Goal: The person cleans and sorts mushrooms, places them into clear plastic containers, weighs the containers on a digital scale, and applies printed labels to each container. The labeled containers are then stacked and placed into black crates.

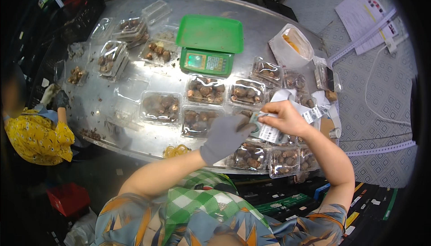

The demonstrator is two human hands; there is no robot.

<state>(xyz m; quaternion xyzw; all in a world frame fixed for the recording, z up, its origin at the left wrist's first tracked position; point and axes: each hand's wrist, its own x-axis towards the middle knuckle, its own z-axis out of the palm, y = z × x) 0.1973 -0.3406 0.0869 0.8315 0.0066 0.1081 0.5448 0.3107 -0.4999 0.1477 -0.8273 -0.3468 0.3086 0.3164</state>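
My left hand (225, 138), in a grey glove, pinches the left edge of a strip of printed labels (269, 133). The bare fingers of my right hand (284, 118) grip the same strip from above. More of the label strip (313, 113) trails off to the right beside my wrist. Under and around both hands stand transparent plastic clamshell boxes of brown tubers, probably taro. One such box (251, 157) sits just below my hands, another (246, 92) just above, and a third (202, 121) is partly covered by my glove.
A green digital scale (207, 61) stands mid-table, near a white bag (291, 46). Rubber bands (176, 150) lie by the front edge of the metal table (161, 143). Another person in yellow (40, 135) is at the left, near more boxes (112, 61) and loose tubers (157, 51).
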